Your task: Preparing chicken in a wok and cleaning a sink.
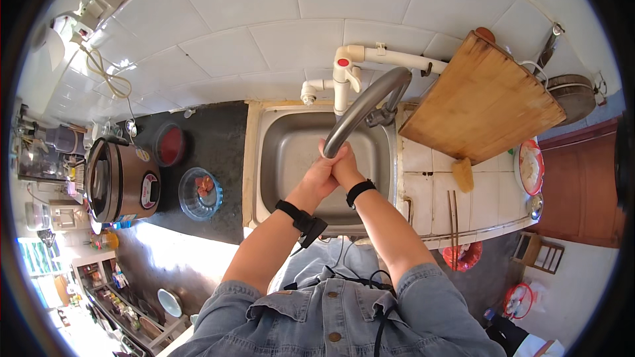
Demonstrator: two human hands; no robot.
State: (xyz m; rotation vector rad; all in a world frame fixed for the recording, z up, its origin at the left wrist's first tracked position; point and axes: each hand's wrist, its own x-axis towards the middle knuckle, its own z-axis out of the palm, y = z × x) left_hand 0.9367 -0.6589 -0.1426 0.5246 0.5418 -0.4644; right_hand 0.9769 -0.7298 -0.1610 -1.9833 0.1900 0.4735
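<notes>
Under the curved metal faucet (364, 106), my left hand (317, 173) and my right hand (346, 164) are clasped against each other above the stainless steel sink (283, 144). The faucet's end partly hides the fingers, and whether water runs cannot be told. No object shows between the palms. Dark straps are around both wrists, the left one with a black device. Left of the sink, a clear bowl (187, 197) with pieces of reddish food stands on the dark counter (230, 158), near a round container (169, 145) with red content.
A rice cooker (130, 181) stands at the far left. Right of the sink, a wooden cutting board (483, 104) leans near the wall, with a yellow sponge (463, 175) and chopsticks (452, 228) by it. A white valve pipe (341, 84) runs behind the faucet. A red-rimmed basin (531, 166) sits farther right.
</notes>
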